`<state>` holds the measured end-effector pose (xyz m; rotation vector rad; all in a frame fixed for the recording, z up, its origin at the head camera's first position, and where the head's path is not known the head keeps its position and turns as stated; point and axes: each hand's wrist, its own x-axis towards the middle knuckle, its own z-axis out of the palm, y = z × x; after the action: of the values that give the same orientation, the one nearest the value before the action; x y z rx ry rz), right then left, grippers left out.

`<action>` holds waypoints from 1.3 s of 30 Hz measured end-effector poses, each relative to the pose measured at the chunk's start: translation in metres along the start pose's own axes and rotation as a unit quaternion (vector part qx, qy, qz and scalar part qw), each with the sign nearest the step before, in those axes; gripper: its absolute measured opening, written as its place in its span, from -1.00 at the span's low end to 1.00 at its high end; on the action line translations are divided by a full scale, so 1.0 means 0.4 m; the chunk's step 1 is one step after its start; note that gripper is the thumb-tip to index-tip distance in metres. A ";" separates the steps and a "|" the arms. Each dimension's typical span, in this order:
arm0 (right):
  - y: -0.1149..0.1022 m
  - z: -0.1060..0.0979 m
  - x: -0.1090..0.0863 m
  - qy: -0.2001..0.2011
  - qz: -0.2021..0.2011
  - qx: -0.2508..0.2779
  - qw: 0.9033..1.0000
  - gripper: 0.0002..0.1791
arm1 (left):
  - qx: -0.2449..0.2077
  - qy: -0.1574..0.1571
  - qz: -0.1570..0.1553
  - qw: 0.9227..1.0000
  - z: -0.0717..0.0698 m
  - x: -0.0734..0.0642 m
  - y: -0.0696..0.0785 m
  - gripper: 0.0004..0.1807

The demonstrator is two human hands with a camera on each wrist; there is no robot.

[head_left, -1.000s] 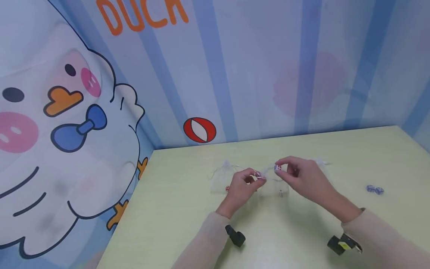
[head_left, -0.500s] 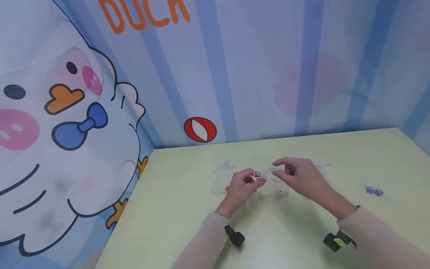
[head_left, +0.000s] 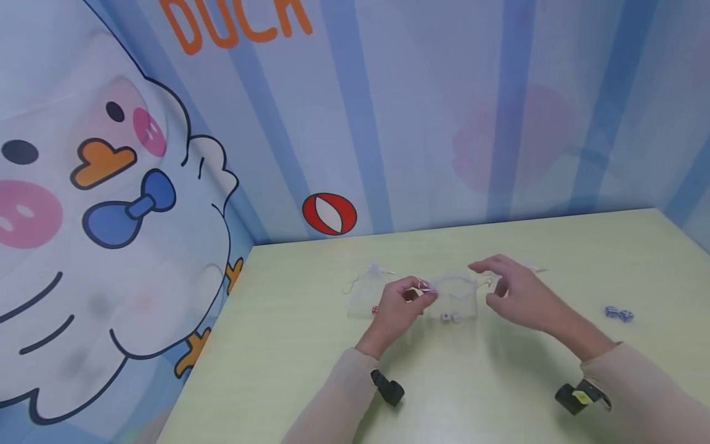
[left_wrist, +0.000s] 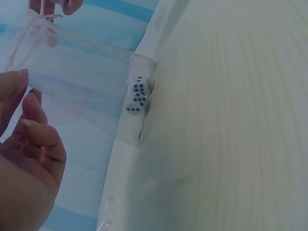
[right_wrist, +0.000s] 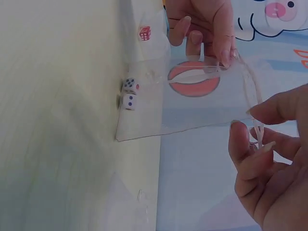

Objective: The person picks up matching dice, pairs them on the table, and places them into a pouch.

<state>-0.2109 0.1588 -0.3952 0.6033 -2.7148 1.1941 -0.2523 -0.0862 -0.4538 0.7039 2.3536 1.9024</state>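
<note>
A sheer drawstring bag [head_left: 466,303] stands on the table with its mouth spread apart. My left hand [head_left: 400,311] pinches the left side of its rim between thumb and fingers. Two white dice [right_wrist: 129,94] with dark pips lie side by side at the bottom of the bag, seen through the mesh. My right hand [head_left: 521,299] is at the bag's right side, its thumb and index finger apart and nothing between them in the head view. Beside those fingers, the bag's drawstring [head_left: 487,282] sticks out from the rim.
Behind my left hand lies another sheer bag [head_left: 363,296] with a red die [right_wrist: 145,33] in it. Part of a further white bag [head_left: 535,269] shows behind my right hand. Two blue dice [head_left: 619,313] sit on the table [head_left: 554,246] at the right. A printed wall stands behind.
My right hand held a white die over the bag's mouth, let it go, then drew back to the right. The dice now lie together inside. My left hand stays on the rim.
</note>
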 end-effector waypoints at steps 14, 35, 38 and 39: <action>0.026 0.021 0.003 0.026 0.010 -0.023 0.999 -0.83 | -0.070 0.023 -0.058 0.996 -0.023 -0.006 0.010 -0.74; 0.100 -0.032 -0.024 0.065 0.020 -0.077 0.995 -0.92 | -0.027 0.051 -0.093 0.994 -0.093 -0.002 0.000 -0.72; 0.108 -0.038 -0.027 0.065 0.027 -0.074 0.995 -0.92 | -0.021 0.055 -0.107 0.993 -0.105 -0.004 -0.002 -0.74; 0.109 -0.039 -0.028 0.064 0.030 -0.073 0.995 -0.92 | -0.019 0.054 -0.110 0.992 -0.108 -0.005 -0.003 -0.74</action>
<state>-0.2189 0.2001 -0.4172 0.4150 -2.6973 0.9964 -0.2641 -0.1269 -0.4448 0.3289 2.3359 1.9274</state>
